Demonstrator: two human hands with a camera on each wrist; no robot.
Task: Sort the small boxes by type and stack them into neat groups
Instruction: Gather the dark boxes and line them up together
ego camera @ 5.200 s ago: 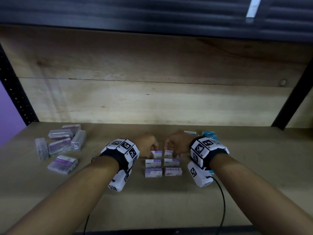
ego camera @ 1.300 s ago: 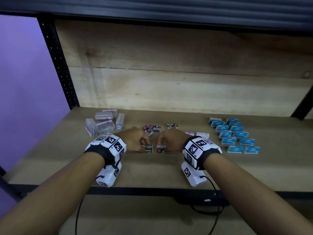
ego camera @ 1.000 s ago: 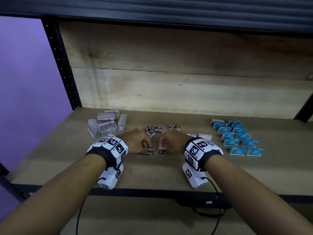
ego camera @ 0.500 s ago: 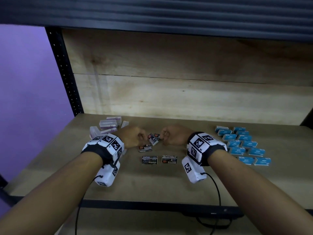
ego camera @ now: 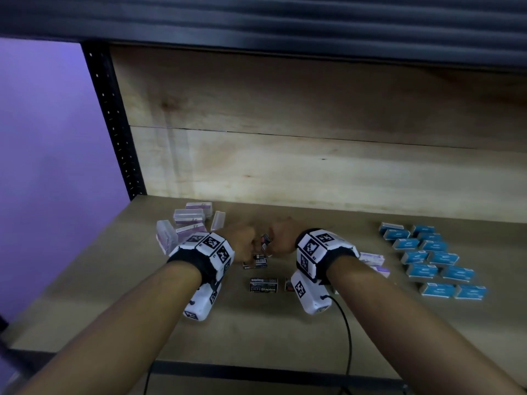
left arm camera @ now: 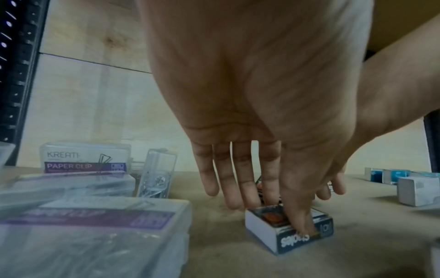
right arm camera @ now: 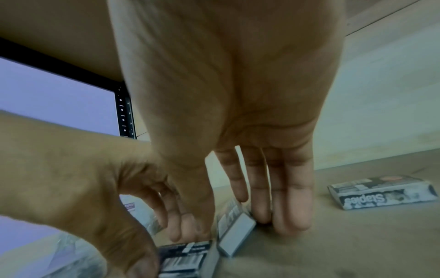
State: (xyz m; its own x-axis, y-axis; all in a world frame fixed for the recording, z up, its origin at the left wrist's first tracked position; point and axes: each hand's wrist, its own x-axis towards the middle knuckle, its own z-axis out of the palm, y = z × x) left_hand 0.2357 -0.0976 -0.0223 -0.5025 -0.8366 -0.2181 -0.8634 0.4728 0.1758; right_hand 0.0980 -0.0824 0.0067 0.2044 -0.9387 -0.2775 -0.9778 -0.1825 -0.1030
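Small black staples boxes lie mid-shelf. Two sit side by side in front: one staples box (ego camera: 263, 285) in full view, the other (ego camera: 288, 285) half hidden behind my right wrist. Behind them my left hand (ego camera: 251, 249) pinches a flat-lying staples box (ego camera: 256, 260) (left arm camera: 288, 225) between thumb and fingers. My right hand (ego camera: 275, 243) pinches a tilted staples box (ego camera: 265, 241) (right arm camera: 235, 225), standing on edge, between thumb and fingers. The two hands almost touch. One more staples box (right arm camera: 381, 191) lies loose to the right.
Clear paper clip boxes (ego camera: 188, 223) are heaped at the back left, close to my left wrist. Blue boxes (ego camera: 433, 260) lie in two rows at the right. White-purple boxes (ego camera: 373, 259) sit behind my right wrist. A black post (ego camera: 114, 124) stands at the left.
Both hands left the two front staples boxes and moved back. They now each pinch one of the loose staples boxes behind that pair.
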